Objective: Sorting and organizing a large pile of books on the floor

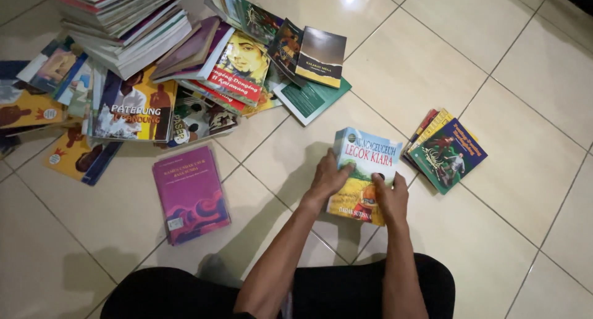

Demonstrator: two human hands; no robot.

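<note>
Both hands hold one thick paperback book with a pale blue top, red title lettering and a yellow painted field on the cover, tilted up off the pale glossy tiled floor in front of the seated person's knees. Left hand: grip clamped on the book's left edge, fingers wrapped over the cover. Right hand: grip closed on the lower right corner, thumb on the cover. Just right of the right grip lies a small stack of paperbacks topped by a dark green-and-blue cover, near but apart from the held book. Well left of the left grip lies a single magenta paperback, flat on the floor. Beyond both grips, up and to the left, sprawls a loose heap of mixed colourful books, with a tall leaning stack at its back. Risks, as judged: the right grip sits only on a corner, so the heavy book could pivot and slip out if the left grip lets go; the tiles look slick, so a book set down may slide; the leaning stack looks unstable and a nudge could topple it onto the heap.
</note>
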